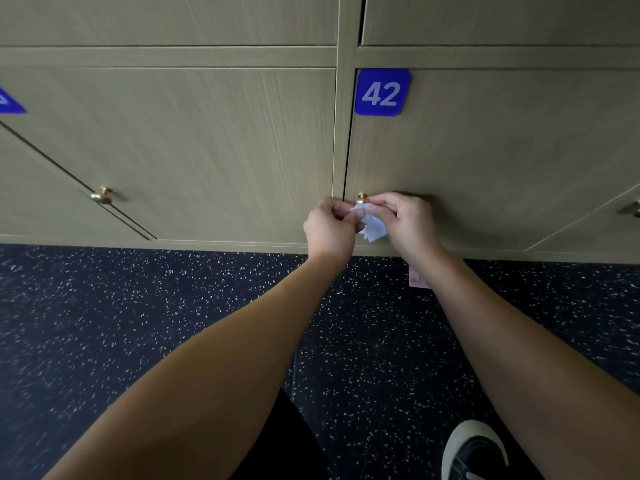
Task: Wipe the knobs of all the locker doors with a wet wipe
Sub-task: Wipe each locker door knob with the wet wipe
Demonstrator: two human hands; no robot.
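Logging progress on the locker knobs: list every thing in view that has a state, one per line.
left hand: pinches the wet wipe
right hand: pinches the wet wipe
wet wipe: crumpled, held just below the knob
locker 42 knob: partly covered by the hands
locker 42 door: closed
left locker knob: untouched
shoe: on the floor

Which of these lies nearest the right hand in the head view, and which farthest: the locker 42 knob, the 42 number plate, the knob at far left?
1. Locker 42 knob, right at the right hand's fingertips.
2. 42 number plate, above, on the same door.
3. Far-left knob, well off to the left.
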